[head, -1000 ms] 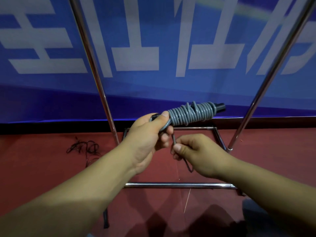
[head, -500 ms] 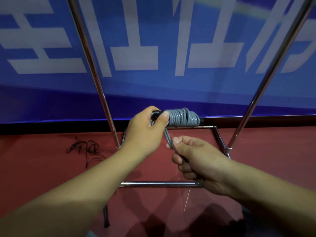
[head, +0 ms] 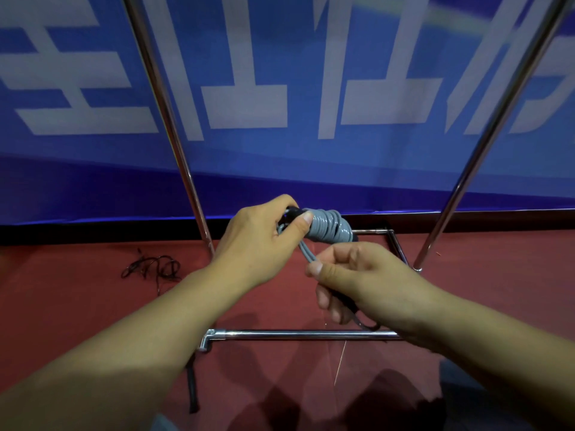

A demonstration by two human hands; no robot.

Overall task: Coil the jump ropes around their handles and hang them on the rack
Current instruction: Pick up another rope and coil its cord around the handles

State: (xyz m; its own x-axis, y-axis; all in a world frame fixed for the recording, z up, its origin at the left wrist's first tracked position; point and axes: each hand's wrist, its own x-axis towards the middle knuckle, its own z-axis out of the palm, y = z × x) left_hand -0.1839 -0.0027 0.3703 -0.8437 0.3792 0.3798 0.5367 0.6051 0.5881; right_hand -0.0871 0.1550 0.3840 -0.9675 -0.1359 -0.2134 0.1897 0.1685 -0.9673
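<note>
A grey jump rope (head: pixel 329 227) is coiled tightly around its black handles. My left hand (head: pixel 261 241) grips the near end of the bundle, thumb pressed on the coils. A doubled grey strand (head: pixel 308 251) runs from the bundle down into my right hand (head: pixel 357 281), which grips it between thumb and curled fingers; a dark end pokes out below the fist. The chrome rack (head: pixel 174 119) stands just behind, its two uprights rising left and right of my hands; its top bar is out of view.
The rack's base frame (head: pixel 298 335) lies on the red floor under my hands. A tangle of thin black cord (head: pixel 152 269) lies on the floor at left. A black strap (head: pixel 192 387) lies near the base's front corner. A blue banner (head: pixel 280 88) backs the rack.
The bundle has turned end-on toward me and dropped lower. My right hand has gone from pinching the loose strand to gripping it in a fist and pulling it down to the right.
</note>
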